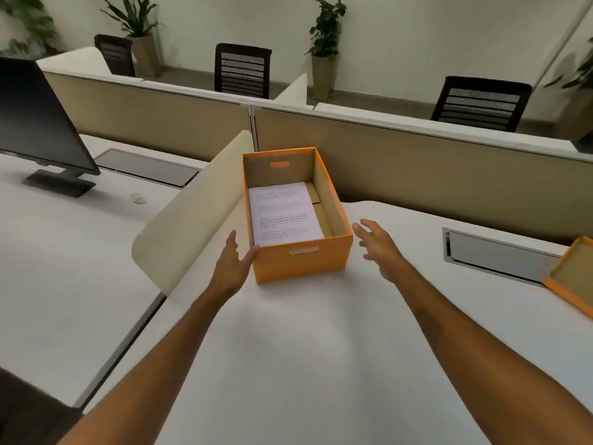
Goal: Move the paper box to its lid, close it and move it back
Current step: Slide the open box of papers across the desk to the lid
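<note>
- Hands first: my left hand [232,263] is spread, thumb touching the near left corner of the open orange cardboard box [301,263]; my right hand [375,244] is spread too, just beside its right wall, not touching.
- Box sits mid-desk on the white desk [288,348], printed sheets [284,213] inside.
- I'd press both palms low on the side walls, evenly, so it stays level.
- Its shallow orange lid [574,281] lies well apart at the right edge, so I'd carry rightward.

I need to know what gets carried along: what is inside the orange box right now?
Inside the orange box lies a stack of white printed paper against its left wall, with bare cardboard floor to its right. What lies beneath the stack is hidden.
</note>
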Demonstrator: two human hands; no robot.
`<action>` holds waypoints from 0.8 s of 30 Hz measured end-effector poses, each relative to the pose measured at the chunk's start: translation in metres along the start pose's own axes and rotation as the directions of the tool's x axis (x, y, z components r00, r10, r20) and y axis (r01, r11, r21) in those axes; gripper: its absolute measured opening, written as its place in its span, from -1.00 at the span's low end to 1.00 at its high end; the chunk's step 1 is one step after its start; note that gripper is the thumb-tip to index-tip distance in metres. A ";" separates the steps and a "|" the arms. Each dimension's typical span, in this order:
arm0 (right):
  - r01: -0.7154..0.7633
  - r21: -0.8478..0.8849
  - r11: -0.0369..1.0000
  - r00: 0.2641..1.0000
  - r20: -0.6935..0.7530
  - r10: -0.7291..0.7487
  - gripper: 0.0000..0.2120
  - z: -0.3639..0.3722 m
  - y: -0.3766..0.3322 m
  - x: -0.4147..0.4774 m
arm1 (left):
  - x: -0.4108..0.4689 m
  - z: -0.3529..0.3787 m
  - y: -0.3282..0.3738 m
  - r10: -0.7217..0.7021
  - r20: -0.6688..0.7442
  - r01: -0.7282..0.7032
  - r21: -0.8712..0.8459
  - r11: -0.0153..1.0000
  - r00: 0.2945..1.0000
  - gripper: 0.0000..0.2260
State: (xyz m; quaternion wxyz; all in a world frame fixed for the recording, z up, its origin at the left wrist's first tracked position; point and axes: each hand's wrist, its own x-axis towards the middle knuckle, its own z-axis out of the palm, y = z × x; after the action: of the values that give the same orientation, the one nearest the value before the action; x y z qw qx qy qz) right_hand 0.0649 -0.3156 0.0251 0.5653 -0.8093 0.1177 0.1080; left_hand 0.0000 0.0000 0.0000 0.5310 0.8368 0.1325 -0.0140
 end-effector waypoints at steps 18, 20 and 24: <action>-0.257 0.198 0.946 0.956 0.192 0.220 -0.52 0.021 0.007 0.053 | 0.045 0.005 -0.013 -0.220 0.299 0.344 -0.470 0.813 0.929 -0.63; -0.268 0.232 0.935 0.953 0.204 0.222 -0.55 0.020 0.008 0.053 | 0.046 0.003 -0.010 -0.206 0.298 0.332 -0.477 0.814 0.932 -0.66; -0.256 0.271 0.928 0.956 0.211 0.202 -0.64 0.016 0.007 0.050 | 0.045 0.002 -0.002 -0.189 0.269 0.301 -0.476 0.826 0.944 -0.67</action>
State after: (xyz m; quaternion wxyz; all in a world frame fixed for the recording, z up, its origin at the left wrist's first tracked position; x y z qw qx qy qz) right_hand 0.1099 -0.3064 -0.0020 0.6716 -0.6832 0.1753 0.2269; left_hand 0.0427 0.0083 -0.0103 0.7381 0.6356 0.1816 -0.1352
